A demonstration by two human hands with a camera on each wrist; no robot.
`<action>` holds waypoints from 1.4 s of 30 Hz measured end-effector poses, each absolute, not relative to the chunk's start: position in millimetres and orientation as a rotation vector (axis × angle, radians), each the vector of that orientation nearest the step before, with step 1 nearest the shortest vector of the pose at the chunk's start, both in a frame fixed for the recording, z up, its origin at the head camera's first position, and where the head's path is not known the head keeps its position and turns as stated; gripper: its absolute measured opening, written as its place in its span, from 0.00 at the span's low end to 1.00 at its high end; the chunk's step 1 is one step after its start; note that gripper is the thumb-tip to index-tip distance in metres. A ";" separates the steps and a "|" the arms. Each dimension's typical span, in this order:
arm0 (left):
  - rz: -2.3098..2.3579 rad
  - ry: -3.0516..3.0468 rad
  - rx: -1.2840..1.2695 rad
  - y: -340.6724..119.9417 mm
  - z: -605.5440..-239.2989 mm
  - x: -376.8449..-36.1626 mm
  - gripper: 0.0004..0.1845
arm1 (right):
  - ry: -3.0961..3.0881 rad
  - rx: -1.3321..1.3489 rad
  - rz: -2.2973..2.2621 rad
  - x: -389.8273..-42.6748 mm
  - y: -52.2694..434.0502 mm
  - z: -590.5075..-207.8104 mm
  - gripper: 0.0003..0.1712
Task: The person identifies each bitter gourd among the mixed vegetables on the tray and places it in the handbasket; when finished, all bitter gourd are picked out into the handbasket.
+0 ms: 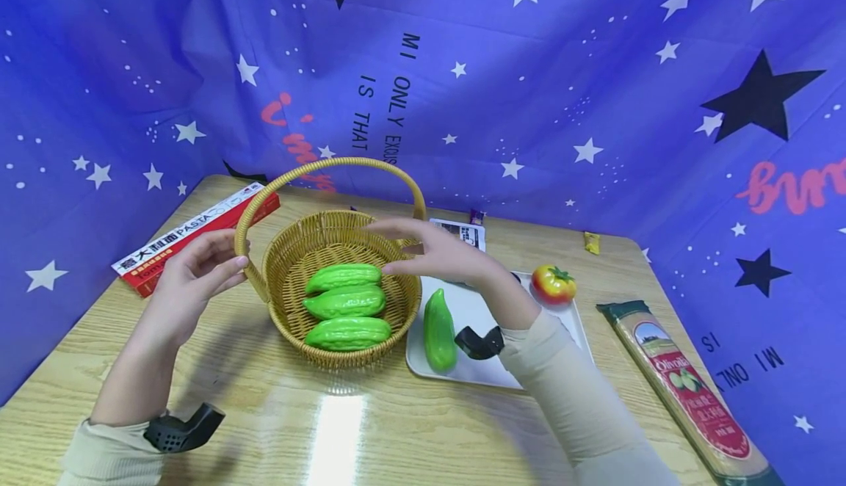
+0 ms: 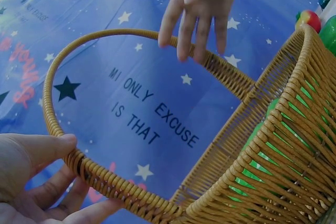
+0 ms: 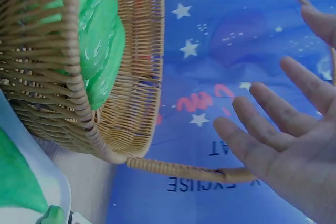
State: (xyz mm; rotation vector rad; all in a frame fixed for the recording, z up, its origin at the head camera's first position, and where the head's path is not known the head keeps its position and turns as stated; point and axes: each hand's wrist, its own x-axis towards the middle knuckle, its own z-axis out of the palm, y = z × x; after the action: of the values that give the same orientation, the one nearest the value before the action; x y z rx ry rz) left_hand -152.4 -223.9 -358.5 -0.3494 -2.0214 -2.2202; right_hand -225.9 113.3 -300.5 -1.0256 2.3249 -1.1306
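Note:
A round wicker basket [image 1: 280, 317] with an upright arched handle stands on the table. Three green bitter melons [image 1: 345, 300] lie side by side in it. My left hand [image 1: 192, 280] is at the left side of the handle [image 2: 113, 184], thumb against it and fingers bent at its outer edge. My right hand [image 1: 443, 251] reaches over the basket's right rim near the handle's other side. In the right wrist view its fingers [image 3: 257, 135] are spread and hold nothing. Right of the basket, another green vegetable [image 1: 439, 332] lies on a white tray [image 1: 479, 374].
A red and yellow tomato [image 1: 554, 285] is at the tray's far right. A red pasta box [image 1: 192, 236] lies behind my left hand. At the right edge is a pasta bag [image 1: 690, 390]. A small yellow packet [image 1: 591, 242] lies near the starry blue cloth [image 1: 529, 104].

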 end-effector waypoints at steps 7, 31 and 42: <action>-2.215 -2.030 -0.348 -224.3 -359.7 -152.1 0.15 | 2.391 -0.844 -1.413 -188.7 142.4 -297.6 0.38; -2.216 -2.017 -0.359 -224.0 -361.6 -152.4 0.15 | 2.575 -0.070 -1.978 -127.6 174.0 -391.0 0.43; -2.208 -2.008 -0.359 -222.9 -360.1 -152.5 0.16 | 2.653 0.018 -1.779 -125.4 171.6 -430.6 0.42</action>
State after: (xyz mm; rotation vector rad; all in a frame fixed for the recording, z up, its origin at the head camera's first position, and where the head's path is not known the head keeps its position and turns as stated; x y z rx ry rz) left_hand -152.5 -222.9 -360.1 -0.3591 -2.0084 -2.2077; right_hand -125.4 171.6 -430.6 0.0180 2.6528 -1.7785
